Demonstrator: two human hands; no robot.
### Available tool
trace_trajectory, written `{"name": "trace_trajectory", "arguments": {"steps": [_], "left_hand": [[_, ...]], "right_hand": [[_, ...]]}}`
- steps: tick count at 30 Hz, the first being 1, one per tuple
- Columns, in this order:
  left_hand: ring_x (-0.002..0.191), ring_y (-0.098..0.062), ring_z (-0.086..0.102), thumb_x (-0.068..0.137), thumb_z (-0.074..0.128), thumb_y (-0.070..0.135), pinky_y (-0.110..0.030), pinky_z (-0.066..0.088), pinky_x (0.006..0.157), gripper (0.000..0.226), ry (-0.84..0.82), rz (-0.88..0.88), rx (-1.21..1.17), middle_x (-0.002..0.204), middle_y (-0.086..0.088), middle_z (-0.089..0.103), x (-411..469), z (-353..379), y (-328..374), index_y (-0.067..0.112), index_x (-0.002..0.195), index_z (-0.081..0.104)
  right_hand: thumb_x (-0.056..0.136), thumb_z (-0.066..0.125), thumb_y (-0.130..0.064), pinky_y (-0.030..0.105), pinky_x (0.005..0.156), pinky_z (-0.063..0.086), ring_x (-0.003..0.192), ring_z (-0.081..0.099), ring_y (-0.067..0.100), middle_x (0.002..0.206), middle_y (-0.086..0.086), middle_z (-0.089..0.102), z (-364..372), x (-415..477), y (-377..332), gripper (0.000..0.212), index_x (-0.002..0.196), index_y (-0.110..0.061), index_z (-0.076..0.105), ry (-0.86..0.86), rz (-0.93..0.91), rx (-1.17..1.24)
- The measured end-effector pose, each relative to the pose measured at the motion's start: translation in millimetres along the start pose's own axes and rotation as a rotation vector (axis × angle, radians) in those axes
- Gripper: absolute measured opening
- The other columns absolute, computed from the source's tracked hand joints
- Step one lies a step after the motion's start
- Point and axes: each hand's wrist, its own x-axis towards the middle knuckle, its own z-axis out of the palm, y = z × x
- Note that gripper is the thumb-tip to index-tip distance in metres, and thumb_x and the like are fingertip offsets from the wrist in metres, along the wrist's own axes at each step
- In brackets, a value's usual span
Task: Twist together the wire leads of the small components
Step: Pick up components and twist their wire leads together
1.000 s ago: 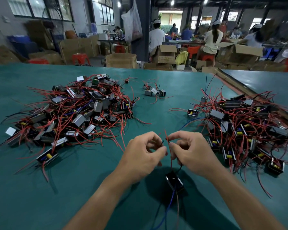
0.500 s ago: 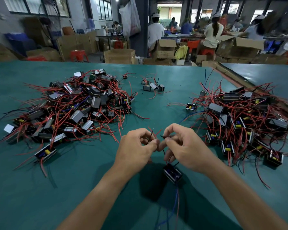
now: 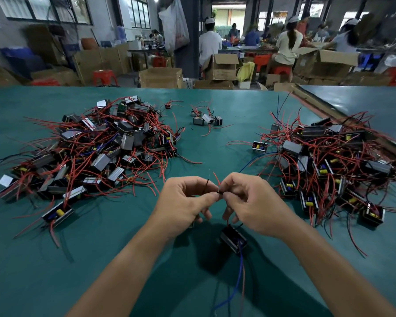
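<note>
A small black component [image 3: 233, 238] hangs just above the green table [image 3: 114, 243] below my hands, with a blue lead and a red lead trailing toward me. My left hand [image 3: 183, 202] pinches a thin black wire lead [image 3: 205, 186] between thumb and forefinger. My right hand [image 3: 249, 202] pinches the leads at the same spot, fingertips of both hands touching. A red lead tip [image 3: 216, 177] sticks up between the hands.
A big heap of components with red leads [image 3: 96, 147] lies at the left, another heap [image 3: 329, 161] at the right. A few loose components [image 3: 206, 118] sit far centre. Cardboard boxes and seated people fill the room beyond the table's far edge.
Both hands stayed together at the leads, working them between the fingertips. The red lead that stood upright between them is now shorter and bent. The hanging component shifted slightly.
</note>
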Motion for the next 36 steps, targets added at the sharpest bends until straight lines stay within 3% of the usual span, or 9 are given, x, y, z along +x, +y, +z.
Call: {"name": "trace_trajectory", "arguments": {"steps": [3,7,11,15,18,21,27,33,36], "left_hand": [[0.043,-0.012,0.057,0.086,0.069,0.001,-0.018,0.042,0.039,0.003,-0.048,0.013,-0.002,0.071,-0.005,0.071,-1.0,-2.8,2.6,0.004,0.086,0.07],[0.044,-0.013,0.058,0.085,0.071,0.003,-0.018,0.042,0.039,0.009,0.003,0.02,0.003,0.07,-0.006,0.072,0.9,-5.3,0.7,0.009,0.078,0.071],[0.043,-0.013,0.059,0.081,0.076,0.01,-0.019,0.041,0.038,0.01,0.072,0.002,0.014,0.07,-0.008,0.071,1.4,-3.5,-4.6,0.012,0.072,0.072],[0.044,-0.013,0.06,0.084,0.073,0.01,-0.019,0.041,0.037,0.013,0.034,0.008,0.045,0.07,-0.002,0.072,2.6,-5.1,-4.8,0.013,0.072,0.071],[0.044,-0.014,0.059,0.088,0.069,0.008,-0.019,0.041,0.038,0.012,-0.025,0.005,0.026,0.072,-0.003,0.073,1.5,-6.4,-1.5,0.012,0.077,0.069],[0.043,-0.017,0.059,0.091,0.065,0.012,-0.02,0.04,0.036,0.01,0.026,0.01,-0.011,0.076,-0.007,0.074,1.4,-3.2,1.8,0.014,0.082,0.068],[0.043,-0.017,0.059,0.098,0.055,0.01,-0.019,0.039,0.034,0.01,0.033,0.048,0.002,0.07,-0.006,0.073,1.5,-2.7,-0.6,0.013,0.094,0.064],[0.043,-0.016,0.059,0.098,0.055,0.015,-0.022,0.044,0.036,0.024,-0.008,0.065,0.011,0.068,-0.004,0.071,-0.4,1.0,-1.5,0.031,0.115,0.062],[0.045,-0.017,0.06,0.101,0.049,0.017,-0.022,0.044,0.036,0.027,-0.019,0.085,0.027,0.068,-0.002,0.072,-1.2,1.8,-0.9,0.037,0.115,0.061]], "right_hand": [[0.095,0.052,-0.002,0.046,0.06,0.059,0.058,0.07,0.016,0.071,-0.013,0.073,-2.1,-0.8,-3.2,0.021,0.088,-0.02,0.059,-0.049,0.017,0.013],[0.101,0.043,-0.004,0.037,0.053,0.058,0.056,0.069,0.025,0.082,0.001,0.075,-2.9,-1.1,-6.5,0.021,0.09,-0.017,0.056,-0.117,0.104,0.113],[0.103,0.039,-0.006,0.034,0.053,0.054,0.052,0.067,0.026,0.082,0.007,0.075,-3.4,-2.0,-7.8,0.019,0.093,-0.018,0.05,-0.183,0.134,0.13],[0.101,0.045,-0.006,0.028,0.048,0.05,0.049,0.064,0.021,0.072,0.008,0.074,-2.8,-1.4,-4.9,0.013,0.094,-0.014,0.052,-0.18,0.122,0.161],[0.1,0.049,-0.01,0.035,0.052,0.052,0.048,0.062,0.021,0.069,0.008,0.073,-3.3,-0.7,-4.3,0.01,0.092,-0.011,0.055,-0.149,0.112,0.177],[0.101,0.048,-0.011,0.042,0.055,0.053,0.049,0.064,0.024,0.069,0.009,0.073,-4.2,-1.2,-5.5,0.009,0.094,-0.015,0.052,-0.115,0.114,0.157],[0.102,0.042,-0.008,0.044,0.057,0.055,0.049,0.065,0.022,0.071,0.007,0.074,-2.8,0.3,-3.8,0.02,0.098,-0.021,0.056,-0.079,0.095,0.11],[0.102,0.041,-0.009,0.039,0.055,0.054,0.049,0.065,0.022,0.07,0.004,0.073,-1.8,-0.1,-2.6,0.028,0.096,-0.032,0.055,-0.053,0.076,0.081],[0.102,0.04,-0.013,0.039,0.054,0.054,0.05,0.065,0.024,0.072,0.004,0.073,-0.4,1.0,0.5,0.029,0.091,-0.037,0.051,-0.043,0.069,0.098]]}}
